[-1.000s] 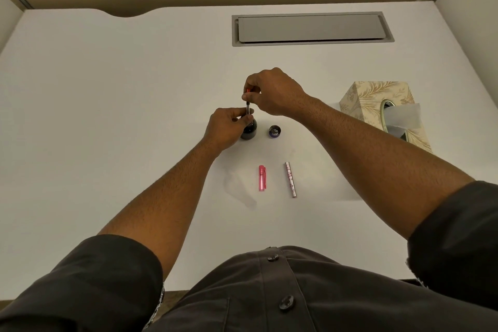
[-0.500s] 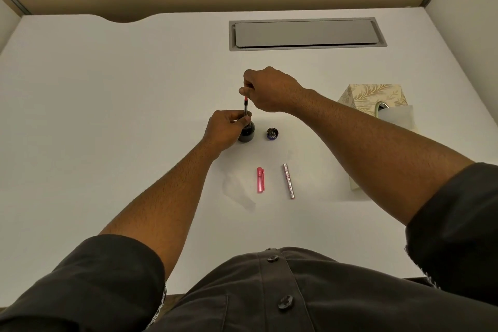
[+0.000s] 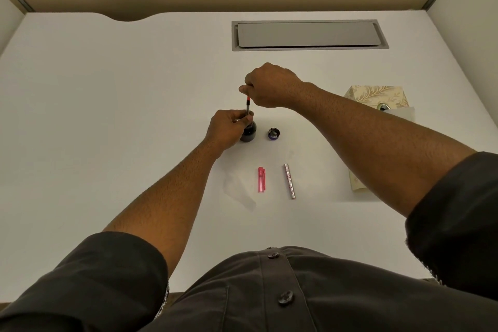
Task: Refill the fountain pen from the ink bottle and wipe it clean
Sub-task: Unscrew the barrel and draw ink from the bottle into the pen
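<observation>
A: Pen loc? Thin fountain pen section w/ converter, dark shaft and red top end (image 3: 247,107), stands upright, lower end at the mouth of the small dark round glass ink bottle (image 3: 248,131), mid white desk (image 3: 113,105).

B: Hands?

A: Right hand (image 3: 270,86) pinches the red top end, fingers curled. Left hand (image 3: 227,127) curls round the bottle's left side and neck; fingertips look to steady the shaft too, can't tell for sure.

B: Handling?

A: Judgement: pen part is light, stiff, thin, prob slick once inky, so it's best held high on the dry red end. Nib not visible, likely delicate, so no pressing on the bottle floor. Bottle is glass, small, open, tippy; grip low on the body.

B: Other items?

A: Dark round bottle cap (image 3: 273,134) just right of the bottle. Pink plastic pen cap (image 3: 261,179) and patterned silver pen barrel (image 3: 289,181) lie nearer, apart. Cream leaf-print tissue box (image 3: 377,96) far right, partly behind the right forearm, tissue sticking out. Grey cable hatch (image 3: 310,34) at the far edge.
</observation>
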`<state>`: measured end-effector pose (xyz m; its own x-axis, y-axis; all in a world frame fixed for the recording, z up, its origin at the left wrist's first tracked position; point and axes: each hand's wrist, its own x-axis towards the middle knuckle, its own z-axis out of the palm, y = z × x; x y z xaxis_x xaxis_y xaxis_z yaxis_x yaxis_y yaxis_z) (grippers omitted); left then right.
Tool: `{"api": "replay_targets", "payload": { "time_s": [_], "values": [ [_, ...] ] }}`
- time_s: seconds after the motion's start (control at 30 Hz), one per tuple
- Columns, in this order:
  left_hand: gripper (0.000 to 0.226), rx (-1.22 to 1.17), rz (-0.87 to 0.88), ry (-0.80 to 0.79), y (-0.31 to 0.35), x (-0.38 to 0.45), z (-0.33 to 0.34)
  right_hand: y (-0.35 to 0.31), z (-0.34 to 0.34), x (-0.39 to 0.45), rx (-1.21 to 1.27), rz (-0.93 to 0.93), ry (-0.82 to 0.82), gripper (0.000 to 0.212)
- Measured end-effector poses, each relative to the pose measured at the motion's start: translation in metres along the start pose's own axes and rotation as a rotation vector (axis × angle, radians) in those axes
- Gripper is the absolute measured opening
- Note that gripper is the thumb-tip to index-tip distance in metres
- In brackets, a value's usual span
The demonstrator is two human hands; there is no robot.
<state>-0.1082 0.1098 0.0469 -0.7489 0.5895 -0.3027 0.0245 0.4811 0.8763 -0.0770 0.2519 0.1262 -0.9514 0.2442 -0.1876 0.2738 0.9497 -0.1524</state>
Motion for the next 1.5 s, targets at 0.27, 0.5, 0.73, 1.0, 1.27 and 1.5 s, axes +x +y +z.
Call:
{"api": "replay_targets", "payload": {
  "time_s": [0.27, 0.5, 0.73, 1.0, 1.27, 1.5],
  "values": [
    [0.026, 0.000, -0.001, 0.006, -0.002, 0.002, 0.001, -0.001, -0.002, 0.001, -0.029, -0.035, 0.007, 0.029],
    [0.025, 0.002, -0.007, 0.019, -0.002, 0.004, 0.003, -0.001, -0.004, 0.001, -0.080, -0.037, -0.008, 0.037],
    [0.025, -0.011, -0.011, 0.018, -0.003, 0.004, 0.002, -0.003, -0.007, 0.004, -0.169, -0.026, -0.006, 0.049],
    [0.025, -0.019, -0.016, 0.022, -0.003, 0.004, 0.003, 0.004, -0.010, 0.003, -0.094, -0.107, 0.001, 0.018],
    [0.026, 0.001, -0.018, 0.024, -0.001, 0.003, 0.003, -0.001, -0.006, 0.002, -0.152, -0.093, 0.014, 0.019],
    [0.027, 0.015, -0.019, 0.029, 0.000, 0.004, 0.003, -0.003, -0.006, 0.003, -0.239, -0.043, -0.006, 0.051]
  ]
}}
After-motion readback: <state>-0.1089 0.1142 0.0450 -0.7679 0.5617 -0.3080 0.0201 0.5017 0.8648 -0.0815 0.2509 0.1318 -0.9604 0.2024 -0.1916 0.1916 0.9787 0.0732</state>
